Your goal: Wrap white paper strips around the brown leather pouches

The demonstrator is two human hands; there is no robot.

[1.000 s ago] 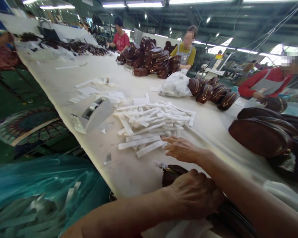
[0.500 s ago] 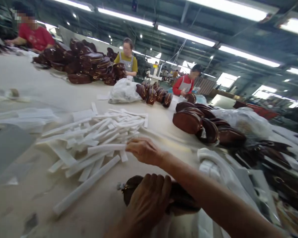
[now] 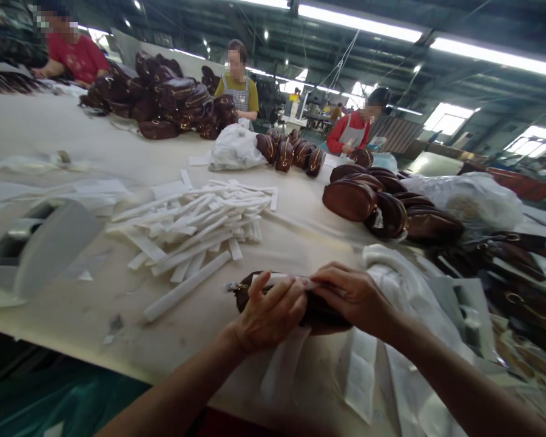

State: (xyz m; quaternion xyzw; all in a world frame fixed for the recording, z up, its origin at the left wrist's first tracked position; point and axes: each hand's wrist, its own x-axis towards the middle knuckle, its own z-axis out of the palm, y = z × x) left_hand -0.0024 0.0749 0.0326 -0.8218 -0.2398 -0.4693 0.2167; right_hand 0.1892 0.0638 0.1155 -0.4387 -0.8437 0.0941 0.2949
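A small dark brown leather bag [image 3: 324, 320] with a zipper lies on the table in front of me. Along its top runs a white strip [image 3: 276, 279]. My left hand [image 3: 270, 311] rests over the bag, its fingers bent onto the strip and one finger raised. With fingertips pinched together, my right hand [image 3: 357, 297] grips the strip near its right end. Just beyond the bag is a loose pile of similar white strips [image 3: 209, 218], with one longer strip [image 3: 186, 288] at the near side.
Finished-looking brown bags [image 3: 350, 197] are heaped at the right, beside clear plastic wrapping [image 3: 473, 200]. A bigger heap of bags [image 3: 164, 97] stands at the back left. A grey tape dispenser [image 3: 59, 249] sits at left. Three people work across the table [image 3: 131, 340].
My right hand has come back from the strip pile with a strip, now laid along the bag. My left hand has shifted its hold on the bag, and the view has turned slightly.
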